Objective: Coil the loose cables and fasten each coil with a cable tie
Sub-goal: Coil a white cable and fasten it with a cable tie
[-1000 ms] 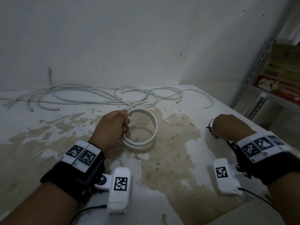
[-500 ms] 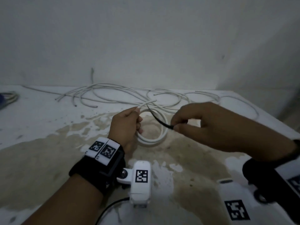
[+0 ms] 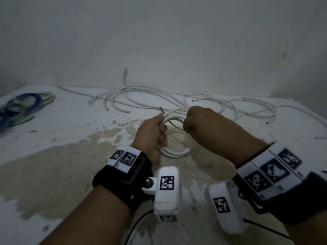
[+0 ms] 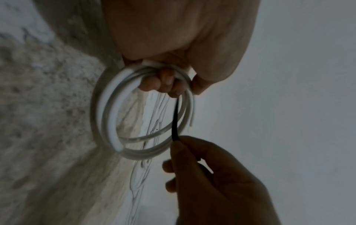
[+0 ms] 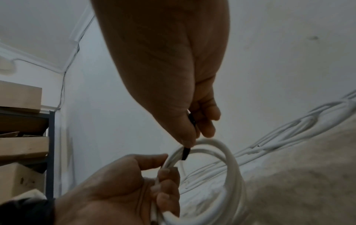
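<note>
Item: one white cable coil (image 3: 177,151), gripped in the curled fingers of the left hand (image 3: 152,137) above the stained table (image 3: 53,170). One black cable tie (image 3: 177,126), pinched by the right hand (image 3: 203,124), now reaches into the coil's ring (half a second ago it was held short of it). Loose white cables (image 3: 177,99) lie behind, uncounted; tied coloured coils (image 3: 19,108) far left. Wristband markers only; no readable writing.

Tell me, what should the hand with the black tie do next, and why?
Probably feed the black tie through and around the white coil. The left hand grips the coil's strands, the right hand pinches the tie beside them, and nothing fastens the coil yet.
</note>
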The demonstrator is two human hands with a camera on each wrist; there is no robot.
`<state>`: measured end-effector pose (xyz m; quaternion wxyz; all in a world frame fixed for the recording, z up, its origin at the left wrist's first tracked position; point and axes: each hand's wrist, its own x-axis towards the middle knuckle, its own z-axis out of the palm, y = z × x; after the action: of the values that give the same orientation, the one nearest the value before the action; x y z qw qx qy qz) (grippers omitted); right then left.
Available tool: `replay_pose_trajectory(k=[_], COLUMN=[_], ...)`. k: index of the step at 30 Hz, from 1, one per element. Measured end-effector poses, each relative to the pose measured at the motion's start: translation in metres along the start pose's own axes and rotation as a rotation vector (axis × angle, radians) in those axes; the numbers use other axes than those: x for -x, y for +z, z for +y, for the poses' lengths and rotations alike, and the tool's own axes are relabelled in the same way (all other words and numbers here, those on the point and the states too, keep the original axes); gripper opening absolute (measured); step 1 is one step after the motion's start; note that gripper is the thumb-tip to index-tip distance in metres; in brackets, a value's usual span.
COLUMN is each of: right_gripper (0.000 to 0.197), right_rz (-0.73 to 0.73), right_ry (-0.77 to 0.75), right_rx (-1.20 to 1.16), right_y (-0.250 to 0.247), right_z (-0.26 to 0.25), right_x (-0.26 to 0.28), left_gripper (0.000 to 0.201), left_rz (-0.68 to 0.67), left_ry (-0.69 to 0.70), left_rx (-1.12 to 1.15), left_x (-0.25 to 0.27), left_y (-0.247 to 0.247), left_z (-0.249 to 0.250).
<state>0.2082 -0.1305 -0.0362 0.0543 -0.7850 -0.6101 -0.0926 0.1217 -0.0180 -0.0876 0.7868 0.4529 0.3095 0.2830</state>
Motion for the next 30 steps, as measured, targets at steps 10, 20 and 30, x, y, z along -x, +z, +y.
replay_pose_trajectory(k=[10,20,30], right_gripper=[0.013,0.048,0.023], right_rz=[0.336,0.377,0.609], right_ry=[0.124,0.143,0.189], right_rx=[-0.342,-0.746,-0.687], right_y=[0.014,0.022,0.03], right_z=[-0.006,-0.012,-0.017], right_x=[-0.007,0.004,0.011], left_gripper=[0.012,0.016,0.025], left_rz=[-0.18,-0.255,-0.113], left_ry=[-0.117,-0.131,0.162], left_rx=[0.073,0.041,-0.235], left_x=[0.008,0.008,0.013], left_y=[0.001,-0.001,0.004], left_z=[0.008,0.01,0.006])
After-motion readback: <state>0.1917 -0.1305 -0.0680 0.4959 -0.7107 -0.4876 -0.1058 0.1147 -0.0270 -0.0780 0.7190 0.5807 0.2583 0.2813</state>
